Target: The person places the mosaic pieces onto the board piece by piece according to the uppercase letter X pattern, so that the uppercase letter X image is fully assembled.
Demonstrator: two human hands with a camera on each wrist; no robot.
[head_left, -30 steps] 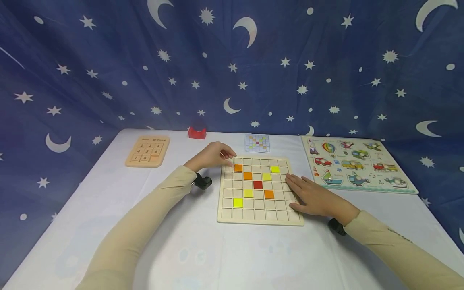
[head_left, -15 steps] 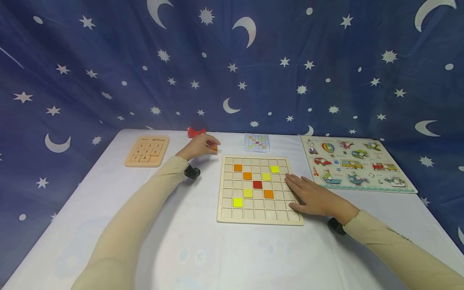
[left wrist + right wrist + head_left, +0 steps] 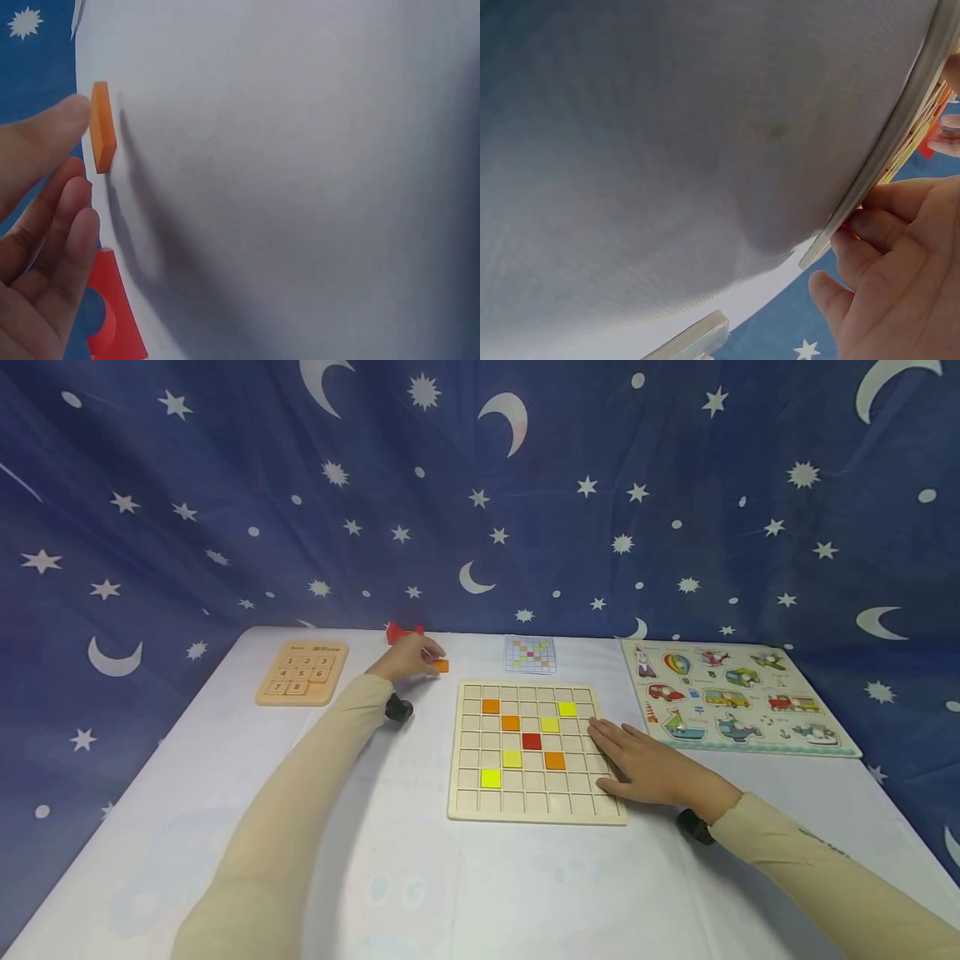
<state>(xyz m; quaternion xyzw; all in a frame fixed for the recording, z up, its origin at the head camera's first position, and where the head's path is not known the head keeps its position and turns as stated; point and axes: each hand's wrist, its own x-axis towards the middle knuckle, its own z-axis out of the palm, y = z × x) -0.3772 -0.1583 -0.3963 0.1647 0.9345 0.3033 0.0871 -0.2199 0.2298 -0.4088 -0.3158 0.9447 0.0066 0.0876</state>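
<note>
My left hand (image 3: 408, 657) is over the back of the table, in front of the red holder (image 3: 400, 632). It pinches a small square orange tile (image 3: 442, 667) at the fingertips; in the left wrist view the thumb lies against one edge of this orange tile (image 3: 103, 127) and the other fingers are loosely bent. My right hand (image 3: 645, 766) rests with fingers extended on the right edge of a wooden grid board (image 3: 465, 806). Orange, yellow and red tiles lie in the board's cells, the red tile (image 3: 532, 742) near the middle.
A printed pattern card (image 3: 530, 654) lies behind the board. At the left is a wooden number puzzle (image 3: 303, 673), at the right a vehicle picture puzzle (image 3: 738, 697). A starry blue curtain (image 3: 480, 493) hangs behind the white table (image 3: 525, 893).
From the board's far left corner, my left hand has moved left toward the red holder, and an orange tile now shows at its fingertips. My right hand has stayed on the board's edge.
</note>
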